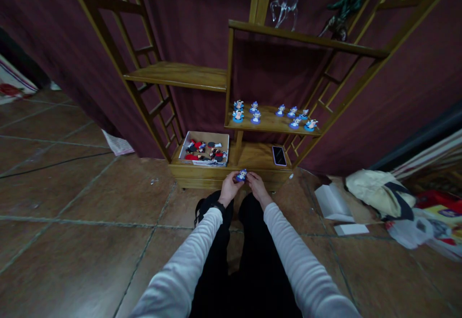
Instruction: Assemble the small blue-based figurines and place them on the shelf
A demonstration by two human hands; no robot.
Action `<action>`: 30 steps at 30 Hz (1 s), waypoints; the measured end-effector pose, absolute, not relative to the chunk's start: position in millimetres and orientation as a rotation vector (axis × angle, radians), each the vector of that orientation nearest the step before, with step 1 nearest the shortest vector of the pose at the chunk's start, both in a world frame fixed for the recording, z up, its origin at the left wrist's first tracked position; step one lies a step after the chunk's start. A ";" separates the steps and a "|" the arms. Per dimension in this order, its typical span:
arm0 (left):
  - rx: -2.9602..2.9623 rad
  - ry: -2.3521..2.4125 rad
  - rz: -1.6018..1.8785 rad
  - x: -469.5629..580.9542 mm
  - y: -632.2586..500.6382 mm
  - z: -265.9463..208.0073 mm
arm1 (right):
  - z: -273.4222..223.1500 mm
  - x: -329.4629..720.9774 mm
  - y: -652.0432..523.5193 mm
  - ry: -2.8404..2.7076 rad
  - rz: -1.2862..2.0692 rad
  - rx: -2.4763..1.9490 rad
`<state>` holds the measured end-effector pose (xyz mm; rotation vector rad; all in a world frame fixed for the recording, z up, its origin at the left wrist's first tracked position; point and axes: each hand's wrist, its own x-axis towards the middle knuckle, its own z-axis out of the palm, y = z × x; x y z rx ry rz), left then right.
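Note:
Between my hands, in front of the low cabinet, is a small purple-and-white figurine [242, 174] on a round base. My left hand [230, 186] has its fingers closed on the figurine's left side. My right hand [257, 184] is at the figurine's right side, its fingertips bent in and touching or nearly touching it. Beyond my hands, the wooden shelf [270, 124] carries several similar figurines [256, 117] in purple and blue. To the left, a cardboard box [204, 163] holds several red-and-black figurines [195, 157] lying jumbled.
A phone [279, 156] lies on the cabinet top at right. Higher up stand a clear deer figure [287, 3] and a dark green ornament [341, 15]. On the floor to the right are a white box [334, 203], a cloth bag [378, 193] and plastic bags [411, 231].

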<state>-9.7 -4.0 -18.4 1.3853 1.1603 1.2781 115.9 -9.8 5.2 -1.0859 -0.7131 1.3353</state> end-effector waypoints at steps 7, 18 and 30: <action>1.304 1.129 1.259 -12.4 -1.2 -15.9 | 9.1 115.9 -11.5 -0.760 1.354 -1.077; 1.177 0.967 1.141 -15.5 -2.3 -4.8 | 6.6 115.5 -9.8 -0.726 1.336 -1.076; 1.136 0.993 1.200 -11.3 -4.2 -4.4 | 6.3 117.1 -8.2 -0.718 1.362 -1.091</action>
